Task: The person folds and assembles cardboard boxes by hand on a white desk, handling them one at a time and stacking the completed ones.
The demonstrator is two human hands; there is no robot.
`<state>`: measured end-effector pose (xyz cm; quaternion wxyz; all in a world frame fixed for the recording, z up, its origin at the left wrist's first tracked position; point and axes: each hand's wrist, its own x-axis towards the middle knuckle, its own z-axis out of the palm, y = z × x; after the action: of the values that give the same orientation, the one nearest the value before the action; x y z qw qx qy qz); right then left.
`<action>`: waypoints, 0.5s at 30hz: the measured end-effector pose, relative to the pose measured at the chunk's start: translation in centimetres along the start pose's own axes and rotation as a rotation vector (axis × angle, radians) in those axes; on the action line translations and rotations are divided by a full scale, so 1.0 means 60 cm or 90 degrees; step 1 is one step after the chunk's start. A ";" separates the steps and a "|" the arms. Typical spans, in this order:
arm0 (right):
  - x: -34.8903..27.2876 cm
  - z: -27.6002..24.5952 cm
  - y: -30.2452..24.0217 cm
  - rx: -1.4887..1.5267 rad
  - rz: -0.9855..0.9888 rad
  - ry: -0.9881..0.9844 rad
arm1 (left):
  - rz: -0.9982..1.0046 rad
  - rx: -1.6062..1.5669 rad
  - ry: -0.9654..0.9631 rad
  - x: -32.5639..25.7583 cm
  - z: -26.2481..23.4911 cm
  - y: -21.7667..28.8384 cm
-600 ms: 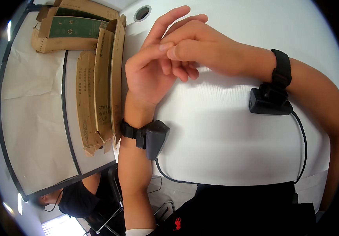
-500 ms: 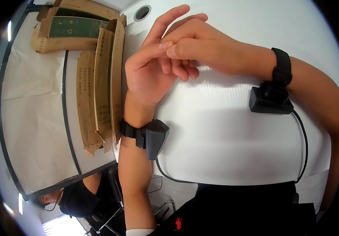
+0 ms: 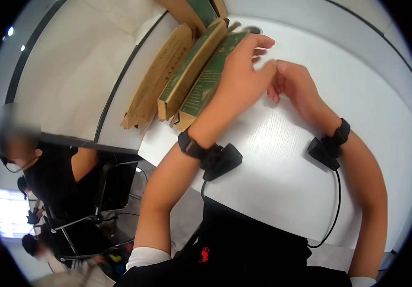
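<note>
My left hand is above the white table, fingers loosely bent and apart, thumb reaching toward the other hand. Beside it on the right, my right hand has loosely curved fingers pointing left. Their tips come together or nearly so; whether they touch, I cannot tell. No object shows in either hand. Left of my left hand lean slim cardboard boxes: a brown one, a green and brown one, and a green-faced one partly behind my left hand and forearm.
Another brown and green box lies farther back, near a round cable hole. Black strapped devices with cables are on both wrists. A dark-framed partition borders the table's left; beyond it sits a person in black.
My hands have loosened from their clasp and drawn apart, the left one turning over. The view has swung and tilted, so the boxes appear slanted and more people show at the left.
</note>
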<state>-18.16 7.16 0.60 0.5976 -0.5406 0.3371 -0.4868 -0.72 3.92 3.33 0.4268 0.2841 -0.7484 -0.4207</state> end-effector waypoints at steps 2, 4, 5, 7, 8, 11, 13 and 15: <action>-0.002 0.006 -0.006 -0.036 0.002 -0.006 | 0.164 0.307 0.101 -0.021 -0.012 0.024; 0.005 -0.023 -0.049 -0.052 0.004 -0.037 | 0.175 0.703 0.146 -0.017 -0.011 0.066; 0.009 -0.026 -0.046 -0.051 0.004 -0.053 | 0.171 0.903 0.147 -0.028 -0.021 0.068; 0.014 -0.037 -0.034 -0.078 -0.004 -0.058 | 0.142 0.984 0.214 -0.039 -0.053 0.044; 0.018 -0.039 -0.016 -0.081 -0.009 -0.060 | 0.135 1.012 0.266 -0.047 -0.078 0.033; 0.029 -0.042 -0.005 -0.055 -0.009 -0.043 | -0.109 0.990 0.250 -0.058 -0.122 0.059; 0.031 -0.036 0.001 -0.062 -0.014 -0.044 | -0.315 0.918 0.193 -0.060 -0.148 0.074; 0.033 -0.042 0.005 -0.076 -0.024 -0.039 | -0.382 0.979 0.207 -0.059 -0.165 0.067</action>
<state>-19.87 4.49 0.08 0.5654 -0.5961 0.3368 -0.4600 9.38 4.82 8.23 0.0870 0.7398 -0.6484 0.1570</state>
